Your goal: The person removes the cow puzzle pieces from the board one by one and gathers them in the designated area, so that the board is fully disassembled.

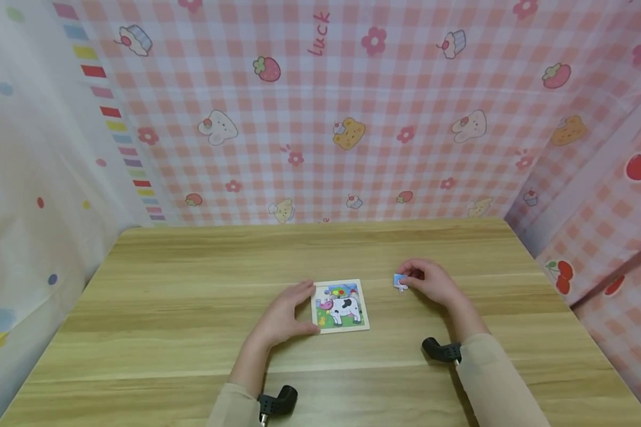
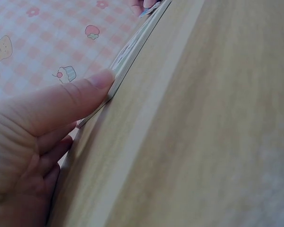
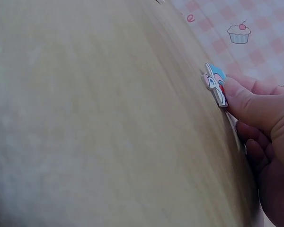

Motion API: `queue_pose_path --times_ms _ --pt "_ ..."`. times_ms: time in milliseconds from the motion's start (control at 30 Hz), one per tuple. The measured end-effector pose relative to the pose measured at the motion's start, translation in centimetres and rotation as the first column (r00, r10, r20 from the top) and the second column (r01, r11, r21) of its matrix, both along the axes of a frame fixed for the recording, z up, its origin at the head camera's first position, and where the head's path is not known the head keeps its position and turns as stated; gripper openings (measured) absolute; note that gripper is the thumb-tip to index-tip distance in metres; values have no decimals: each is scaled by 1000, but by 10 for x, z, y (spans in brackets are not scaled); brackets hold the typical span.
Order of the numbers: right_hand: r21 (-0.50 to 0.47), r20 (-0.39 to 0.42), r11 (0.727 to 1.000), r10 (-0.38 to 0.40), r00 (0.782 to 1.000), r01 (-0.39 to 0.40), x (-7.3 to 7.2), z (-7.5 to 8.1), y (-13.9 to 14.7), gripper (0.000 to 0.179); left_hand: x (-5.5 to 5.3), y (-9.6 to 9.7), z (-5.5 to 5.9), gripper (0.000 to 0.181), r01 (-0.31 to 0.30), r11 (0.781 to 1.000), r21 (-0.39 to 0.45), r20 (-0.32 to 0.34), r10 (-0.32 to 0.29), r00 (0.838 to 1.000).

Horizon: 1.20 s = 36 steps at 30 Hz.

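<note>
A small square jigsaw puzzle board (image 1: 366,317) with a pale wooden frame and a cow picture lies on the table. Its upper left part shows bare pale backing. My left hand (image 1: 284,314) holds the board's left side, thumb at the near corner and fingers at the far one. In the left wrist view, the thumb (image 2: 75,99) presses on the frame's edge. To the right of the board, my right hand (image 1: 432,281) pinches a puzzle piece (image 1: 399,281) between thumb and fingers. The right wrist view shows this piece (image 3: 217,85) tilted, blue and white with part of the cow's head.
The wood-grain table (image 1: 192,350) stretches around both hands. Behind it hangs a pink checked curtain (image 1: 310,95) with cartoon prints, and a white dotted curtain (image 1: 37,148) is at the left. A black wrist camera mount (image 1: 279,402) sits on the left forearm, another (image 1: 440,351) on the right.
</note>
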State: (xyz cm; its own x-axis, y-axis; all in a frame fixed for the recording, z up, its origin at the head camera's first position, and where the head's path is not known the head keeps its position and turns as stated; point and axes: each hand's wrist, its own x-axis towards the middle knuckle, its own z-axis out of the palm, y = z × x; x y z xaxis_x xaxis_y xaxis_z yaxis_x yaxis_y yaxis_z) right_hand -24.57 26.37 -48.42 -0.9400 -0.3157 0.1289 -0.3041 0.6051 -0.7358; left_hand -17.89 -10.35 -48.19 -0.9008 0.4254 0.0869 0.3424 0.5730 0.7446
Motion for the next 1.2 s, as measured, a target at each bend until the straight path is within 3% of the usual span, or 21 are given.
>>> queue_pose_path --times_ms 233,467,867,1200 --pt "7 -52 999 37 998 -37 2 -1 2 16 0 -1 -1 84 11 1000 -25 -16 -11 1000" --pt "88 -104 992 97 990 -88 3 -1 7 32 0 -1 -1 83 11 999 -32 -12 -11 1000" --pt "103 -152 988 126 980 -111 5 -2 13 26 1 -1 1 82 27 998 -63 -21 -28 999" --pt "109 -143 988 121 982 -106 4 -2 21 27 -1 -2 1 81 45 996 -78 -24 -47 999"
